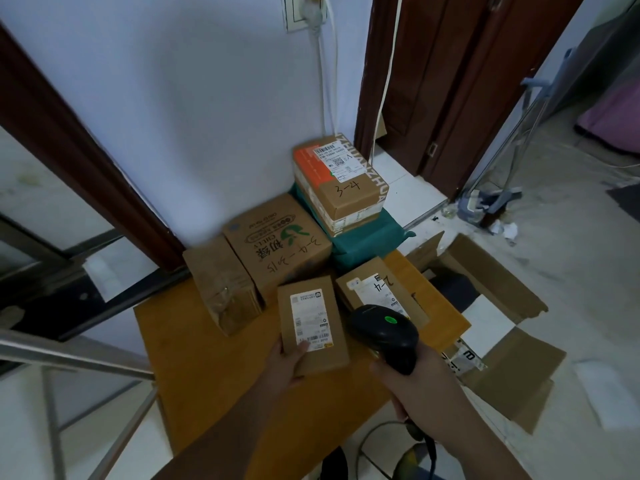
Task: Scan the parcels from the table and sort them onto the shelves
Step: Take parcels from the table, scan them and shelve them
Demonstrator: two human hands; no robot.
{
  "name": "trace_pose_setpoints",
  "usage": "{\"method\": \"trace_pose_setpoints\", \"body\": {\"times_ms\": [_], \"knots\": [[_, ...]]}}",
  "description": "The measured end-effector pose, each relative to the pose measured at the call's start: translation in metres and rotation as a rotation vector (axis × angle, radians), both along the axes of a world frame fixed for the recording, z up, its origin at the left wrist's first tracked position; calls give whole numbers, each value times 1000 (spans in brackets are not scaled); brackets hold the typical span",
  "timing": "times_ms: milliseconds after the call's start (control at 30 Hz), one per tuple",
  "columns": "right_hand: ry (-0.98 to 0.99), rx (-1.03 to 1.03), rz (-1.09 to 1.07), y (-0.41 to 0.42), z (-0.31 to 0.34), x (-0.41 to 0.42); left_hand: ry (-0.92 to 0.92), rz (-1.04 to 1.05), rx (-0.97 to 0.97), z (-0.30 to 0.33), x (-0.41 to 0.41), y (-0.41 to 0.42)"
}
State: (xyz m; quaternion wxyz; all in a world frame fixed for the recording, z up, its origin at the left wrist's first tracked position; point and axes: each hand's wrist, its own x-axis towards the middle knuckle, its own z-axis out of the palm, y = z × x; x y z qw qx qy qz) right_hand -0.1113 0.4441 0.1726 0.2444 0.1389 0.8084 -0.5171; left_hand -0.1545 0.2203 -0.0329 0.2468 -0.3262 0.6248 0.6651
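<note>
My left hand [289, 362] grips a small flat cardboard parcel [311, 323] with a white label, held just above the orange-brown table [194, 368]. My right hand [412, 379] holds a black barcode scanner [384, 332] with a green light on top, right beside the parcel's right edge. Behind the scanner lies a parcel marked 2-4 [377, 289]. Further back stand a taped brown box [221, 285], a printed box with green logo [277, 244], and a stack topped by a box marked 3-4 [339, 174] on a teal package [370, 237].
A metal shelf frame [52, 368] stands at the lower left. An opened large cardboard box [498, 306] lies on the floor to the right of the table. A mop [491, 199] leans near the dark wooden door frame [450, 81]. The scanner's cable [429, 452] hangs below my right hand.
</note>
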Motion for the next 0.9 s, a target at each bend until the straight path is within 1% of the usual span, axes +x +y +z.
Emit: {"method": "trace_pose_setpoints", "body": {"times_ms": [200,300,333,367,433,500,533,600,667,700,733,800,900], "knots": [[9,10,23,-3,1,0,20,-201,-154,4,-10,-44],[6,9,49,-4,1,1,70,-334,-324,2,-17,-74],[11,10,58,-5,1,1,73,-322,-385,4,-17,-81],[18,14,68,-6,2,1,83,-268,-452,6,-15,-85],[30,22,87,-9,3,1,105,-70,-613,6,-6,-89],[41,26,101,-13,3,0,66,110,-662,1,8,-84],[42,31,110,-14,3,0,8,171,-676,-5,16,-80],[29,37,121,-18,1,0,-199,293,-640,-13,27,-67],[5,25,110,-21,-1,-1,-338,468,-447,-17,34,-54],[1,24,110,-23,-1,-1,-352,541,-350,-19,35,-48],[6,30,116,-24,-1,-2,-332,599,-282,-24,35,-46],[29,53,130,-27,-3,-2,-259,590,-241,-25,33,-45],[50,57,129,-27,-5,-1,-141,354,-351,-16,25,-47]]}}
